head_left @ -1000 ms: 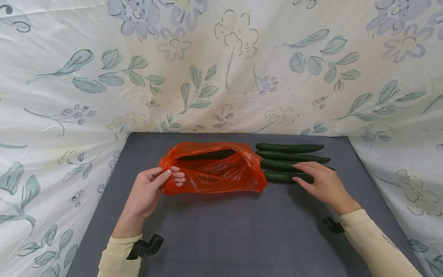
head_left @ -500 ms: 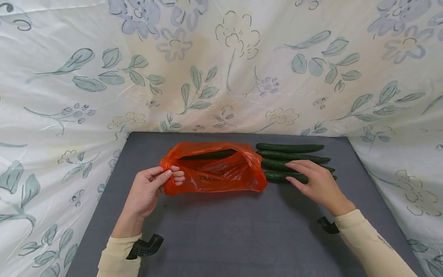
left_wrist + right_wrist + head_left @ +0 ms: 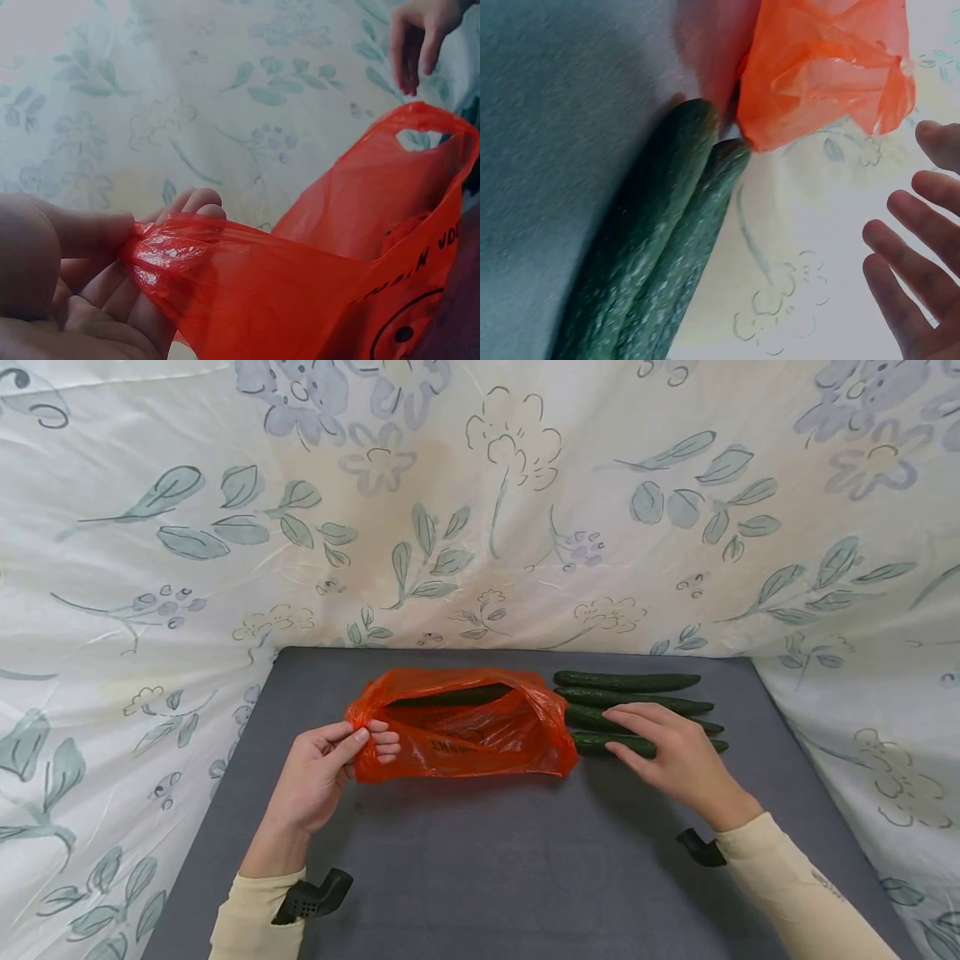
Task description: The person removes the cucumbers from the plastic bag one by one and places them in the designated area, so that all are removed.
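My left hand (image 3: 322, 768) pinches the gathered left edge of a red plastic bag (image 3: 465, 762), whose mouth gapes upward. Inside the bag lies a dark green cucumber (image 3: 450, 696) along the back side. Several more cucumbers (image 3: 628, 680) lie side by side to the right of the bag, their left ends close to it. Over the front ones hovers my right hand (image 3: 678, 764), fingers spread and holding nothing. In the right wrist view its fingers (image 3: 904, 232) are apart from the two nearest cucumbers (image 3: 641, 247). The left wrist view shows thumb and fingers on the crumpled plastic (image 3: 161, 255).
Everything rests on a dark grey table (image 3: 495, 877). A floral curtain (image 3: 450, 510) hangs behind the table and along both sides. Black wrist cameras sit on both sleeves, such as the left camera (image 3: 313, 897).
My right hand has drifted left over the cucumbers, closer to the bag, with its fingers still spread. My left hand and the bag have stayed in place.
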{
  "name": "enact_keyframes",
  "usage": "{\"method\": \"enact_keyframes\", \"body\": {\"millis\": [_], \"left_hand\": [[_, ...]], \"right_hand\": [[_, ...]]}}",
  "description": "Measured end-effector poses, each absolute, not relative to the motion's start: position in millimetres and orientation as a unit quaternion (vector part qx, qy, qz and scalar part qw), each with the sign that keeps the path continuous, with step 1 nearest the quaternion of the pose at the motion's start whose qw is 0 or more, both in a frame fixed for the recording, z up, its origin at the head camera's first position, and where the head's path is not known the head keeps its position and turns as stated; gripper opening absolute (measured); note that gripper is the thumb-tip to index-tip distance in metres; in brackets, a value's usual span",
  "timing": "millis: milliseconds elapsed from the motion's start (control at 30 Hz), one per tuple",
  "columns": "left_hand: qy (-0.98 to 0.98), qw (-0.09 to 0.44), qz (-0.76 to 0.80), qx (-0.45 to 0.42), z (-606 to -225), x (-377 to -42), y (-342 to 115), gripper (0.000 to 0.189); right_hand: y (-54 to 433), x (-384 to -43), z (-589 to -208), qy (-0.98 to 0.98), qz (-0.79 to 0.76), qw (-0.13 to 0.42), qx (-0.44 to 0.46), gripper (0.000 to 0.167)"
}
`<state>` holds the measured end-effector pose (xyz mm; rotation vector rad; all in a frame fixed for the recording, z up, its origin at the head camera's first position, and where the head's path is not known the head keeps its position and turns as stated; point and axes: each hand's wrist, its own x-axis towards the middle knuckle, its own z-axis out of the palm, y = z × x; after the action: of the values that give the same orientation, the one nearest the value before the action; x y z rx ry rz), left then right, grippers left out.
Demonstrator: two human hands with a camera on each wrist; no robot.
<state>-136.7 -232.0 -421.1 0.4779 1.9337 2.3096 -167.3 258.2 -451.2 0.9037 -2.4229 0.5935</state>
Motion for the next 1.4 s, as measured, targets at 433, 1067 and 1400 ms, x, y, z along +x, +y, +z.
{"method": "enact_keyframes", "body": {"millis": [433, 1067, 1400], "left_hand": [[0.629, 0.056, 0.759, 0.16, -418.9, -133.0, -237.4, 0.037], [0.624, 0.057, 0.762, 0.164, -419.4, -133.0, -237.9, 0.036], [0.629, 0.056, 0.759, 0.158, -418.7, -131.8, -236.7, 0.036]], "right_hand": [[224.8, -155.0, -436.3, -0.87, 0.241, 0.239, 0.357, 0.059], [172.9, -159.6, -417.7, -0.835, 0.262, 0.209, 0.436, 0.04], [139.3, -171.1, -419.3, -0.823, 0.261, 0.193, 0.466, 0.051]]}}
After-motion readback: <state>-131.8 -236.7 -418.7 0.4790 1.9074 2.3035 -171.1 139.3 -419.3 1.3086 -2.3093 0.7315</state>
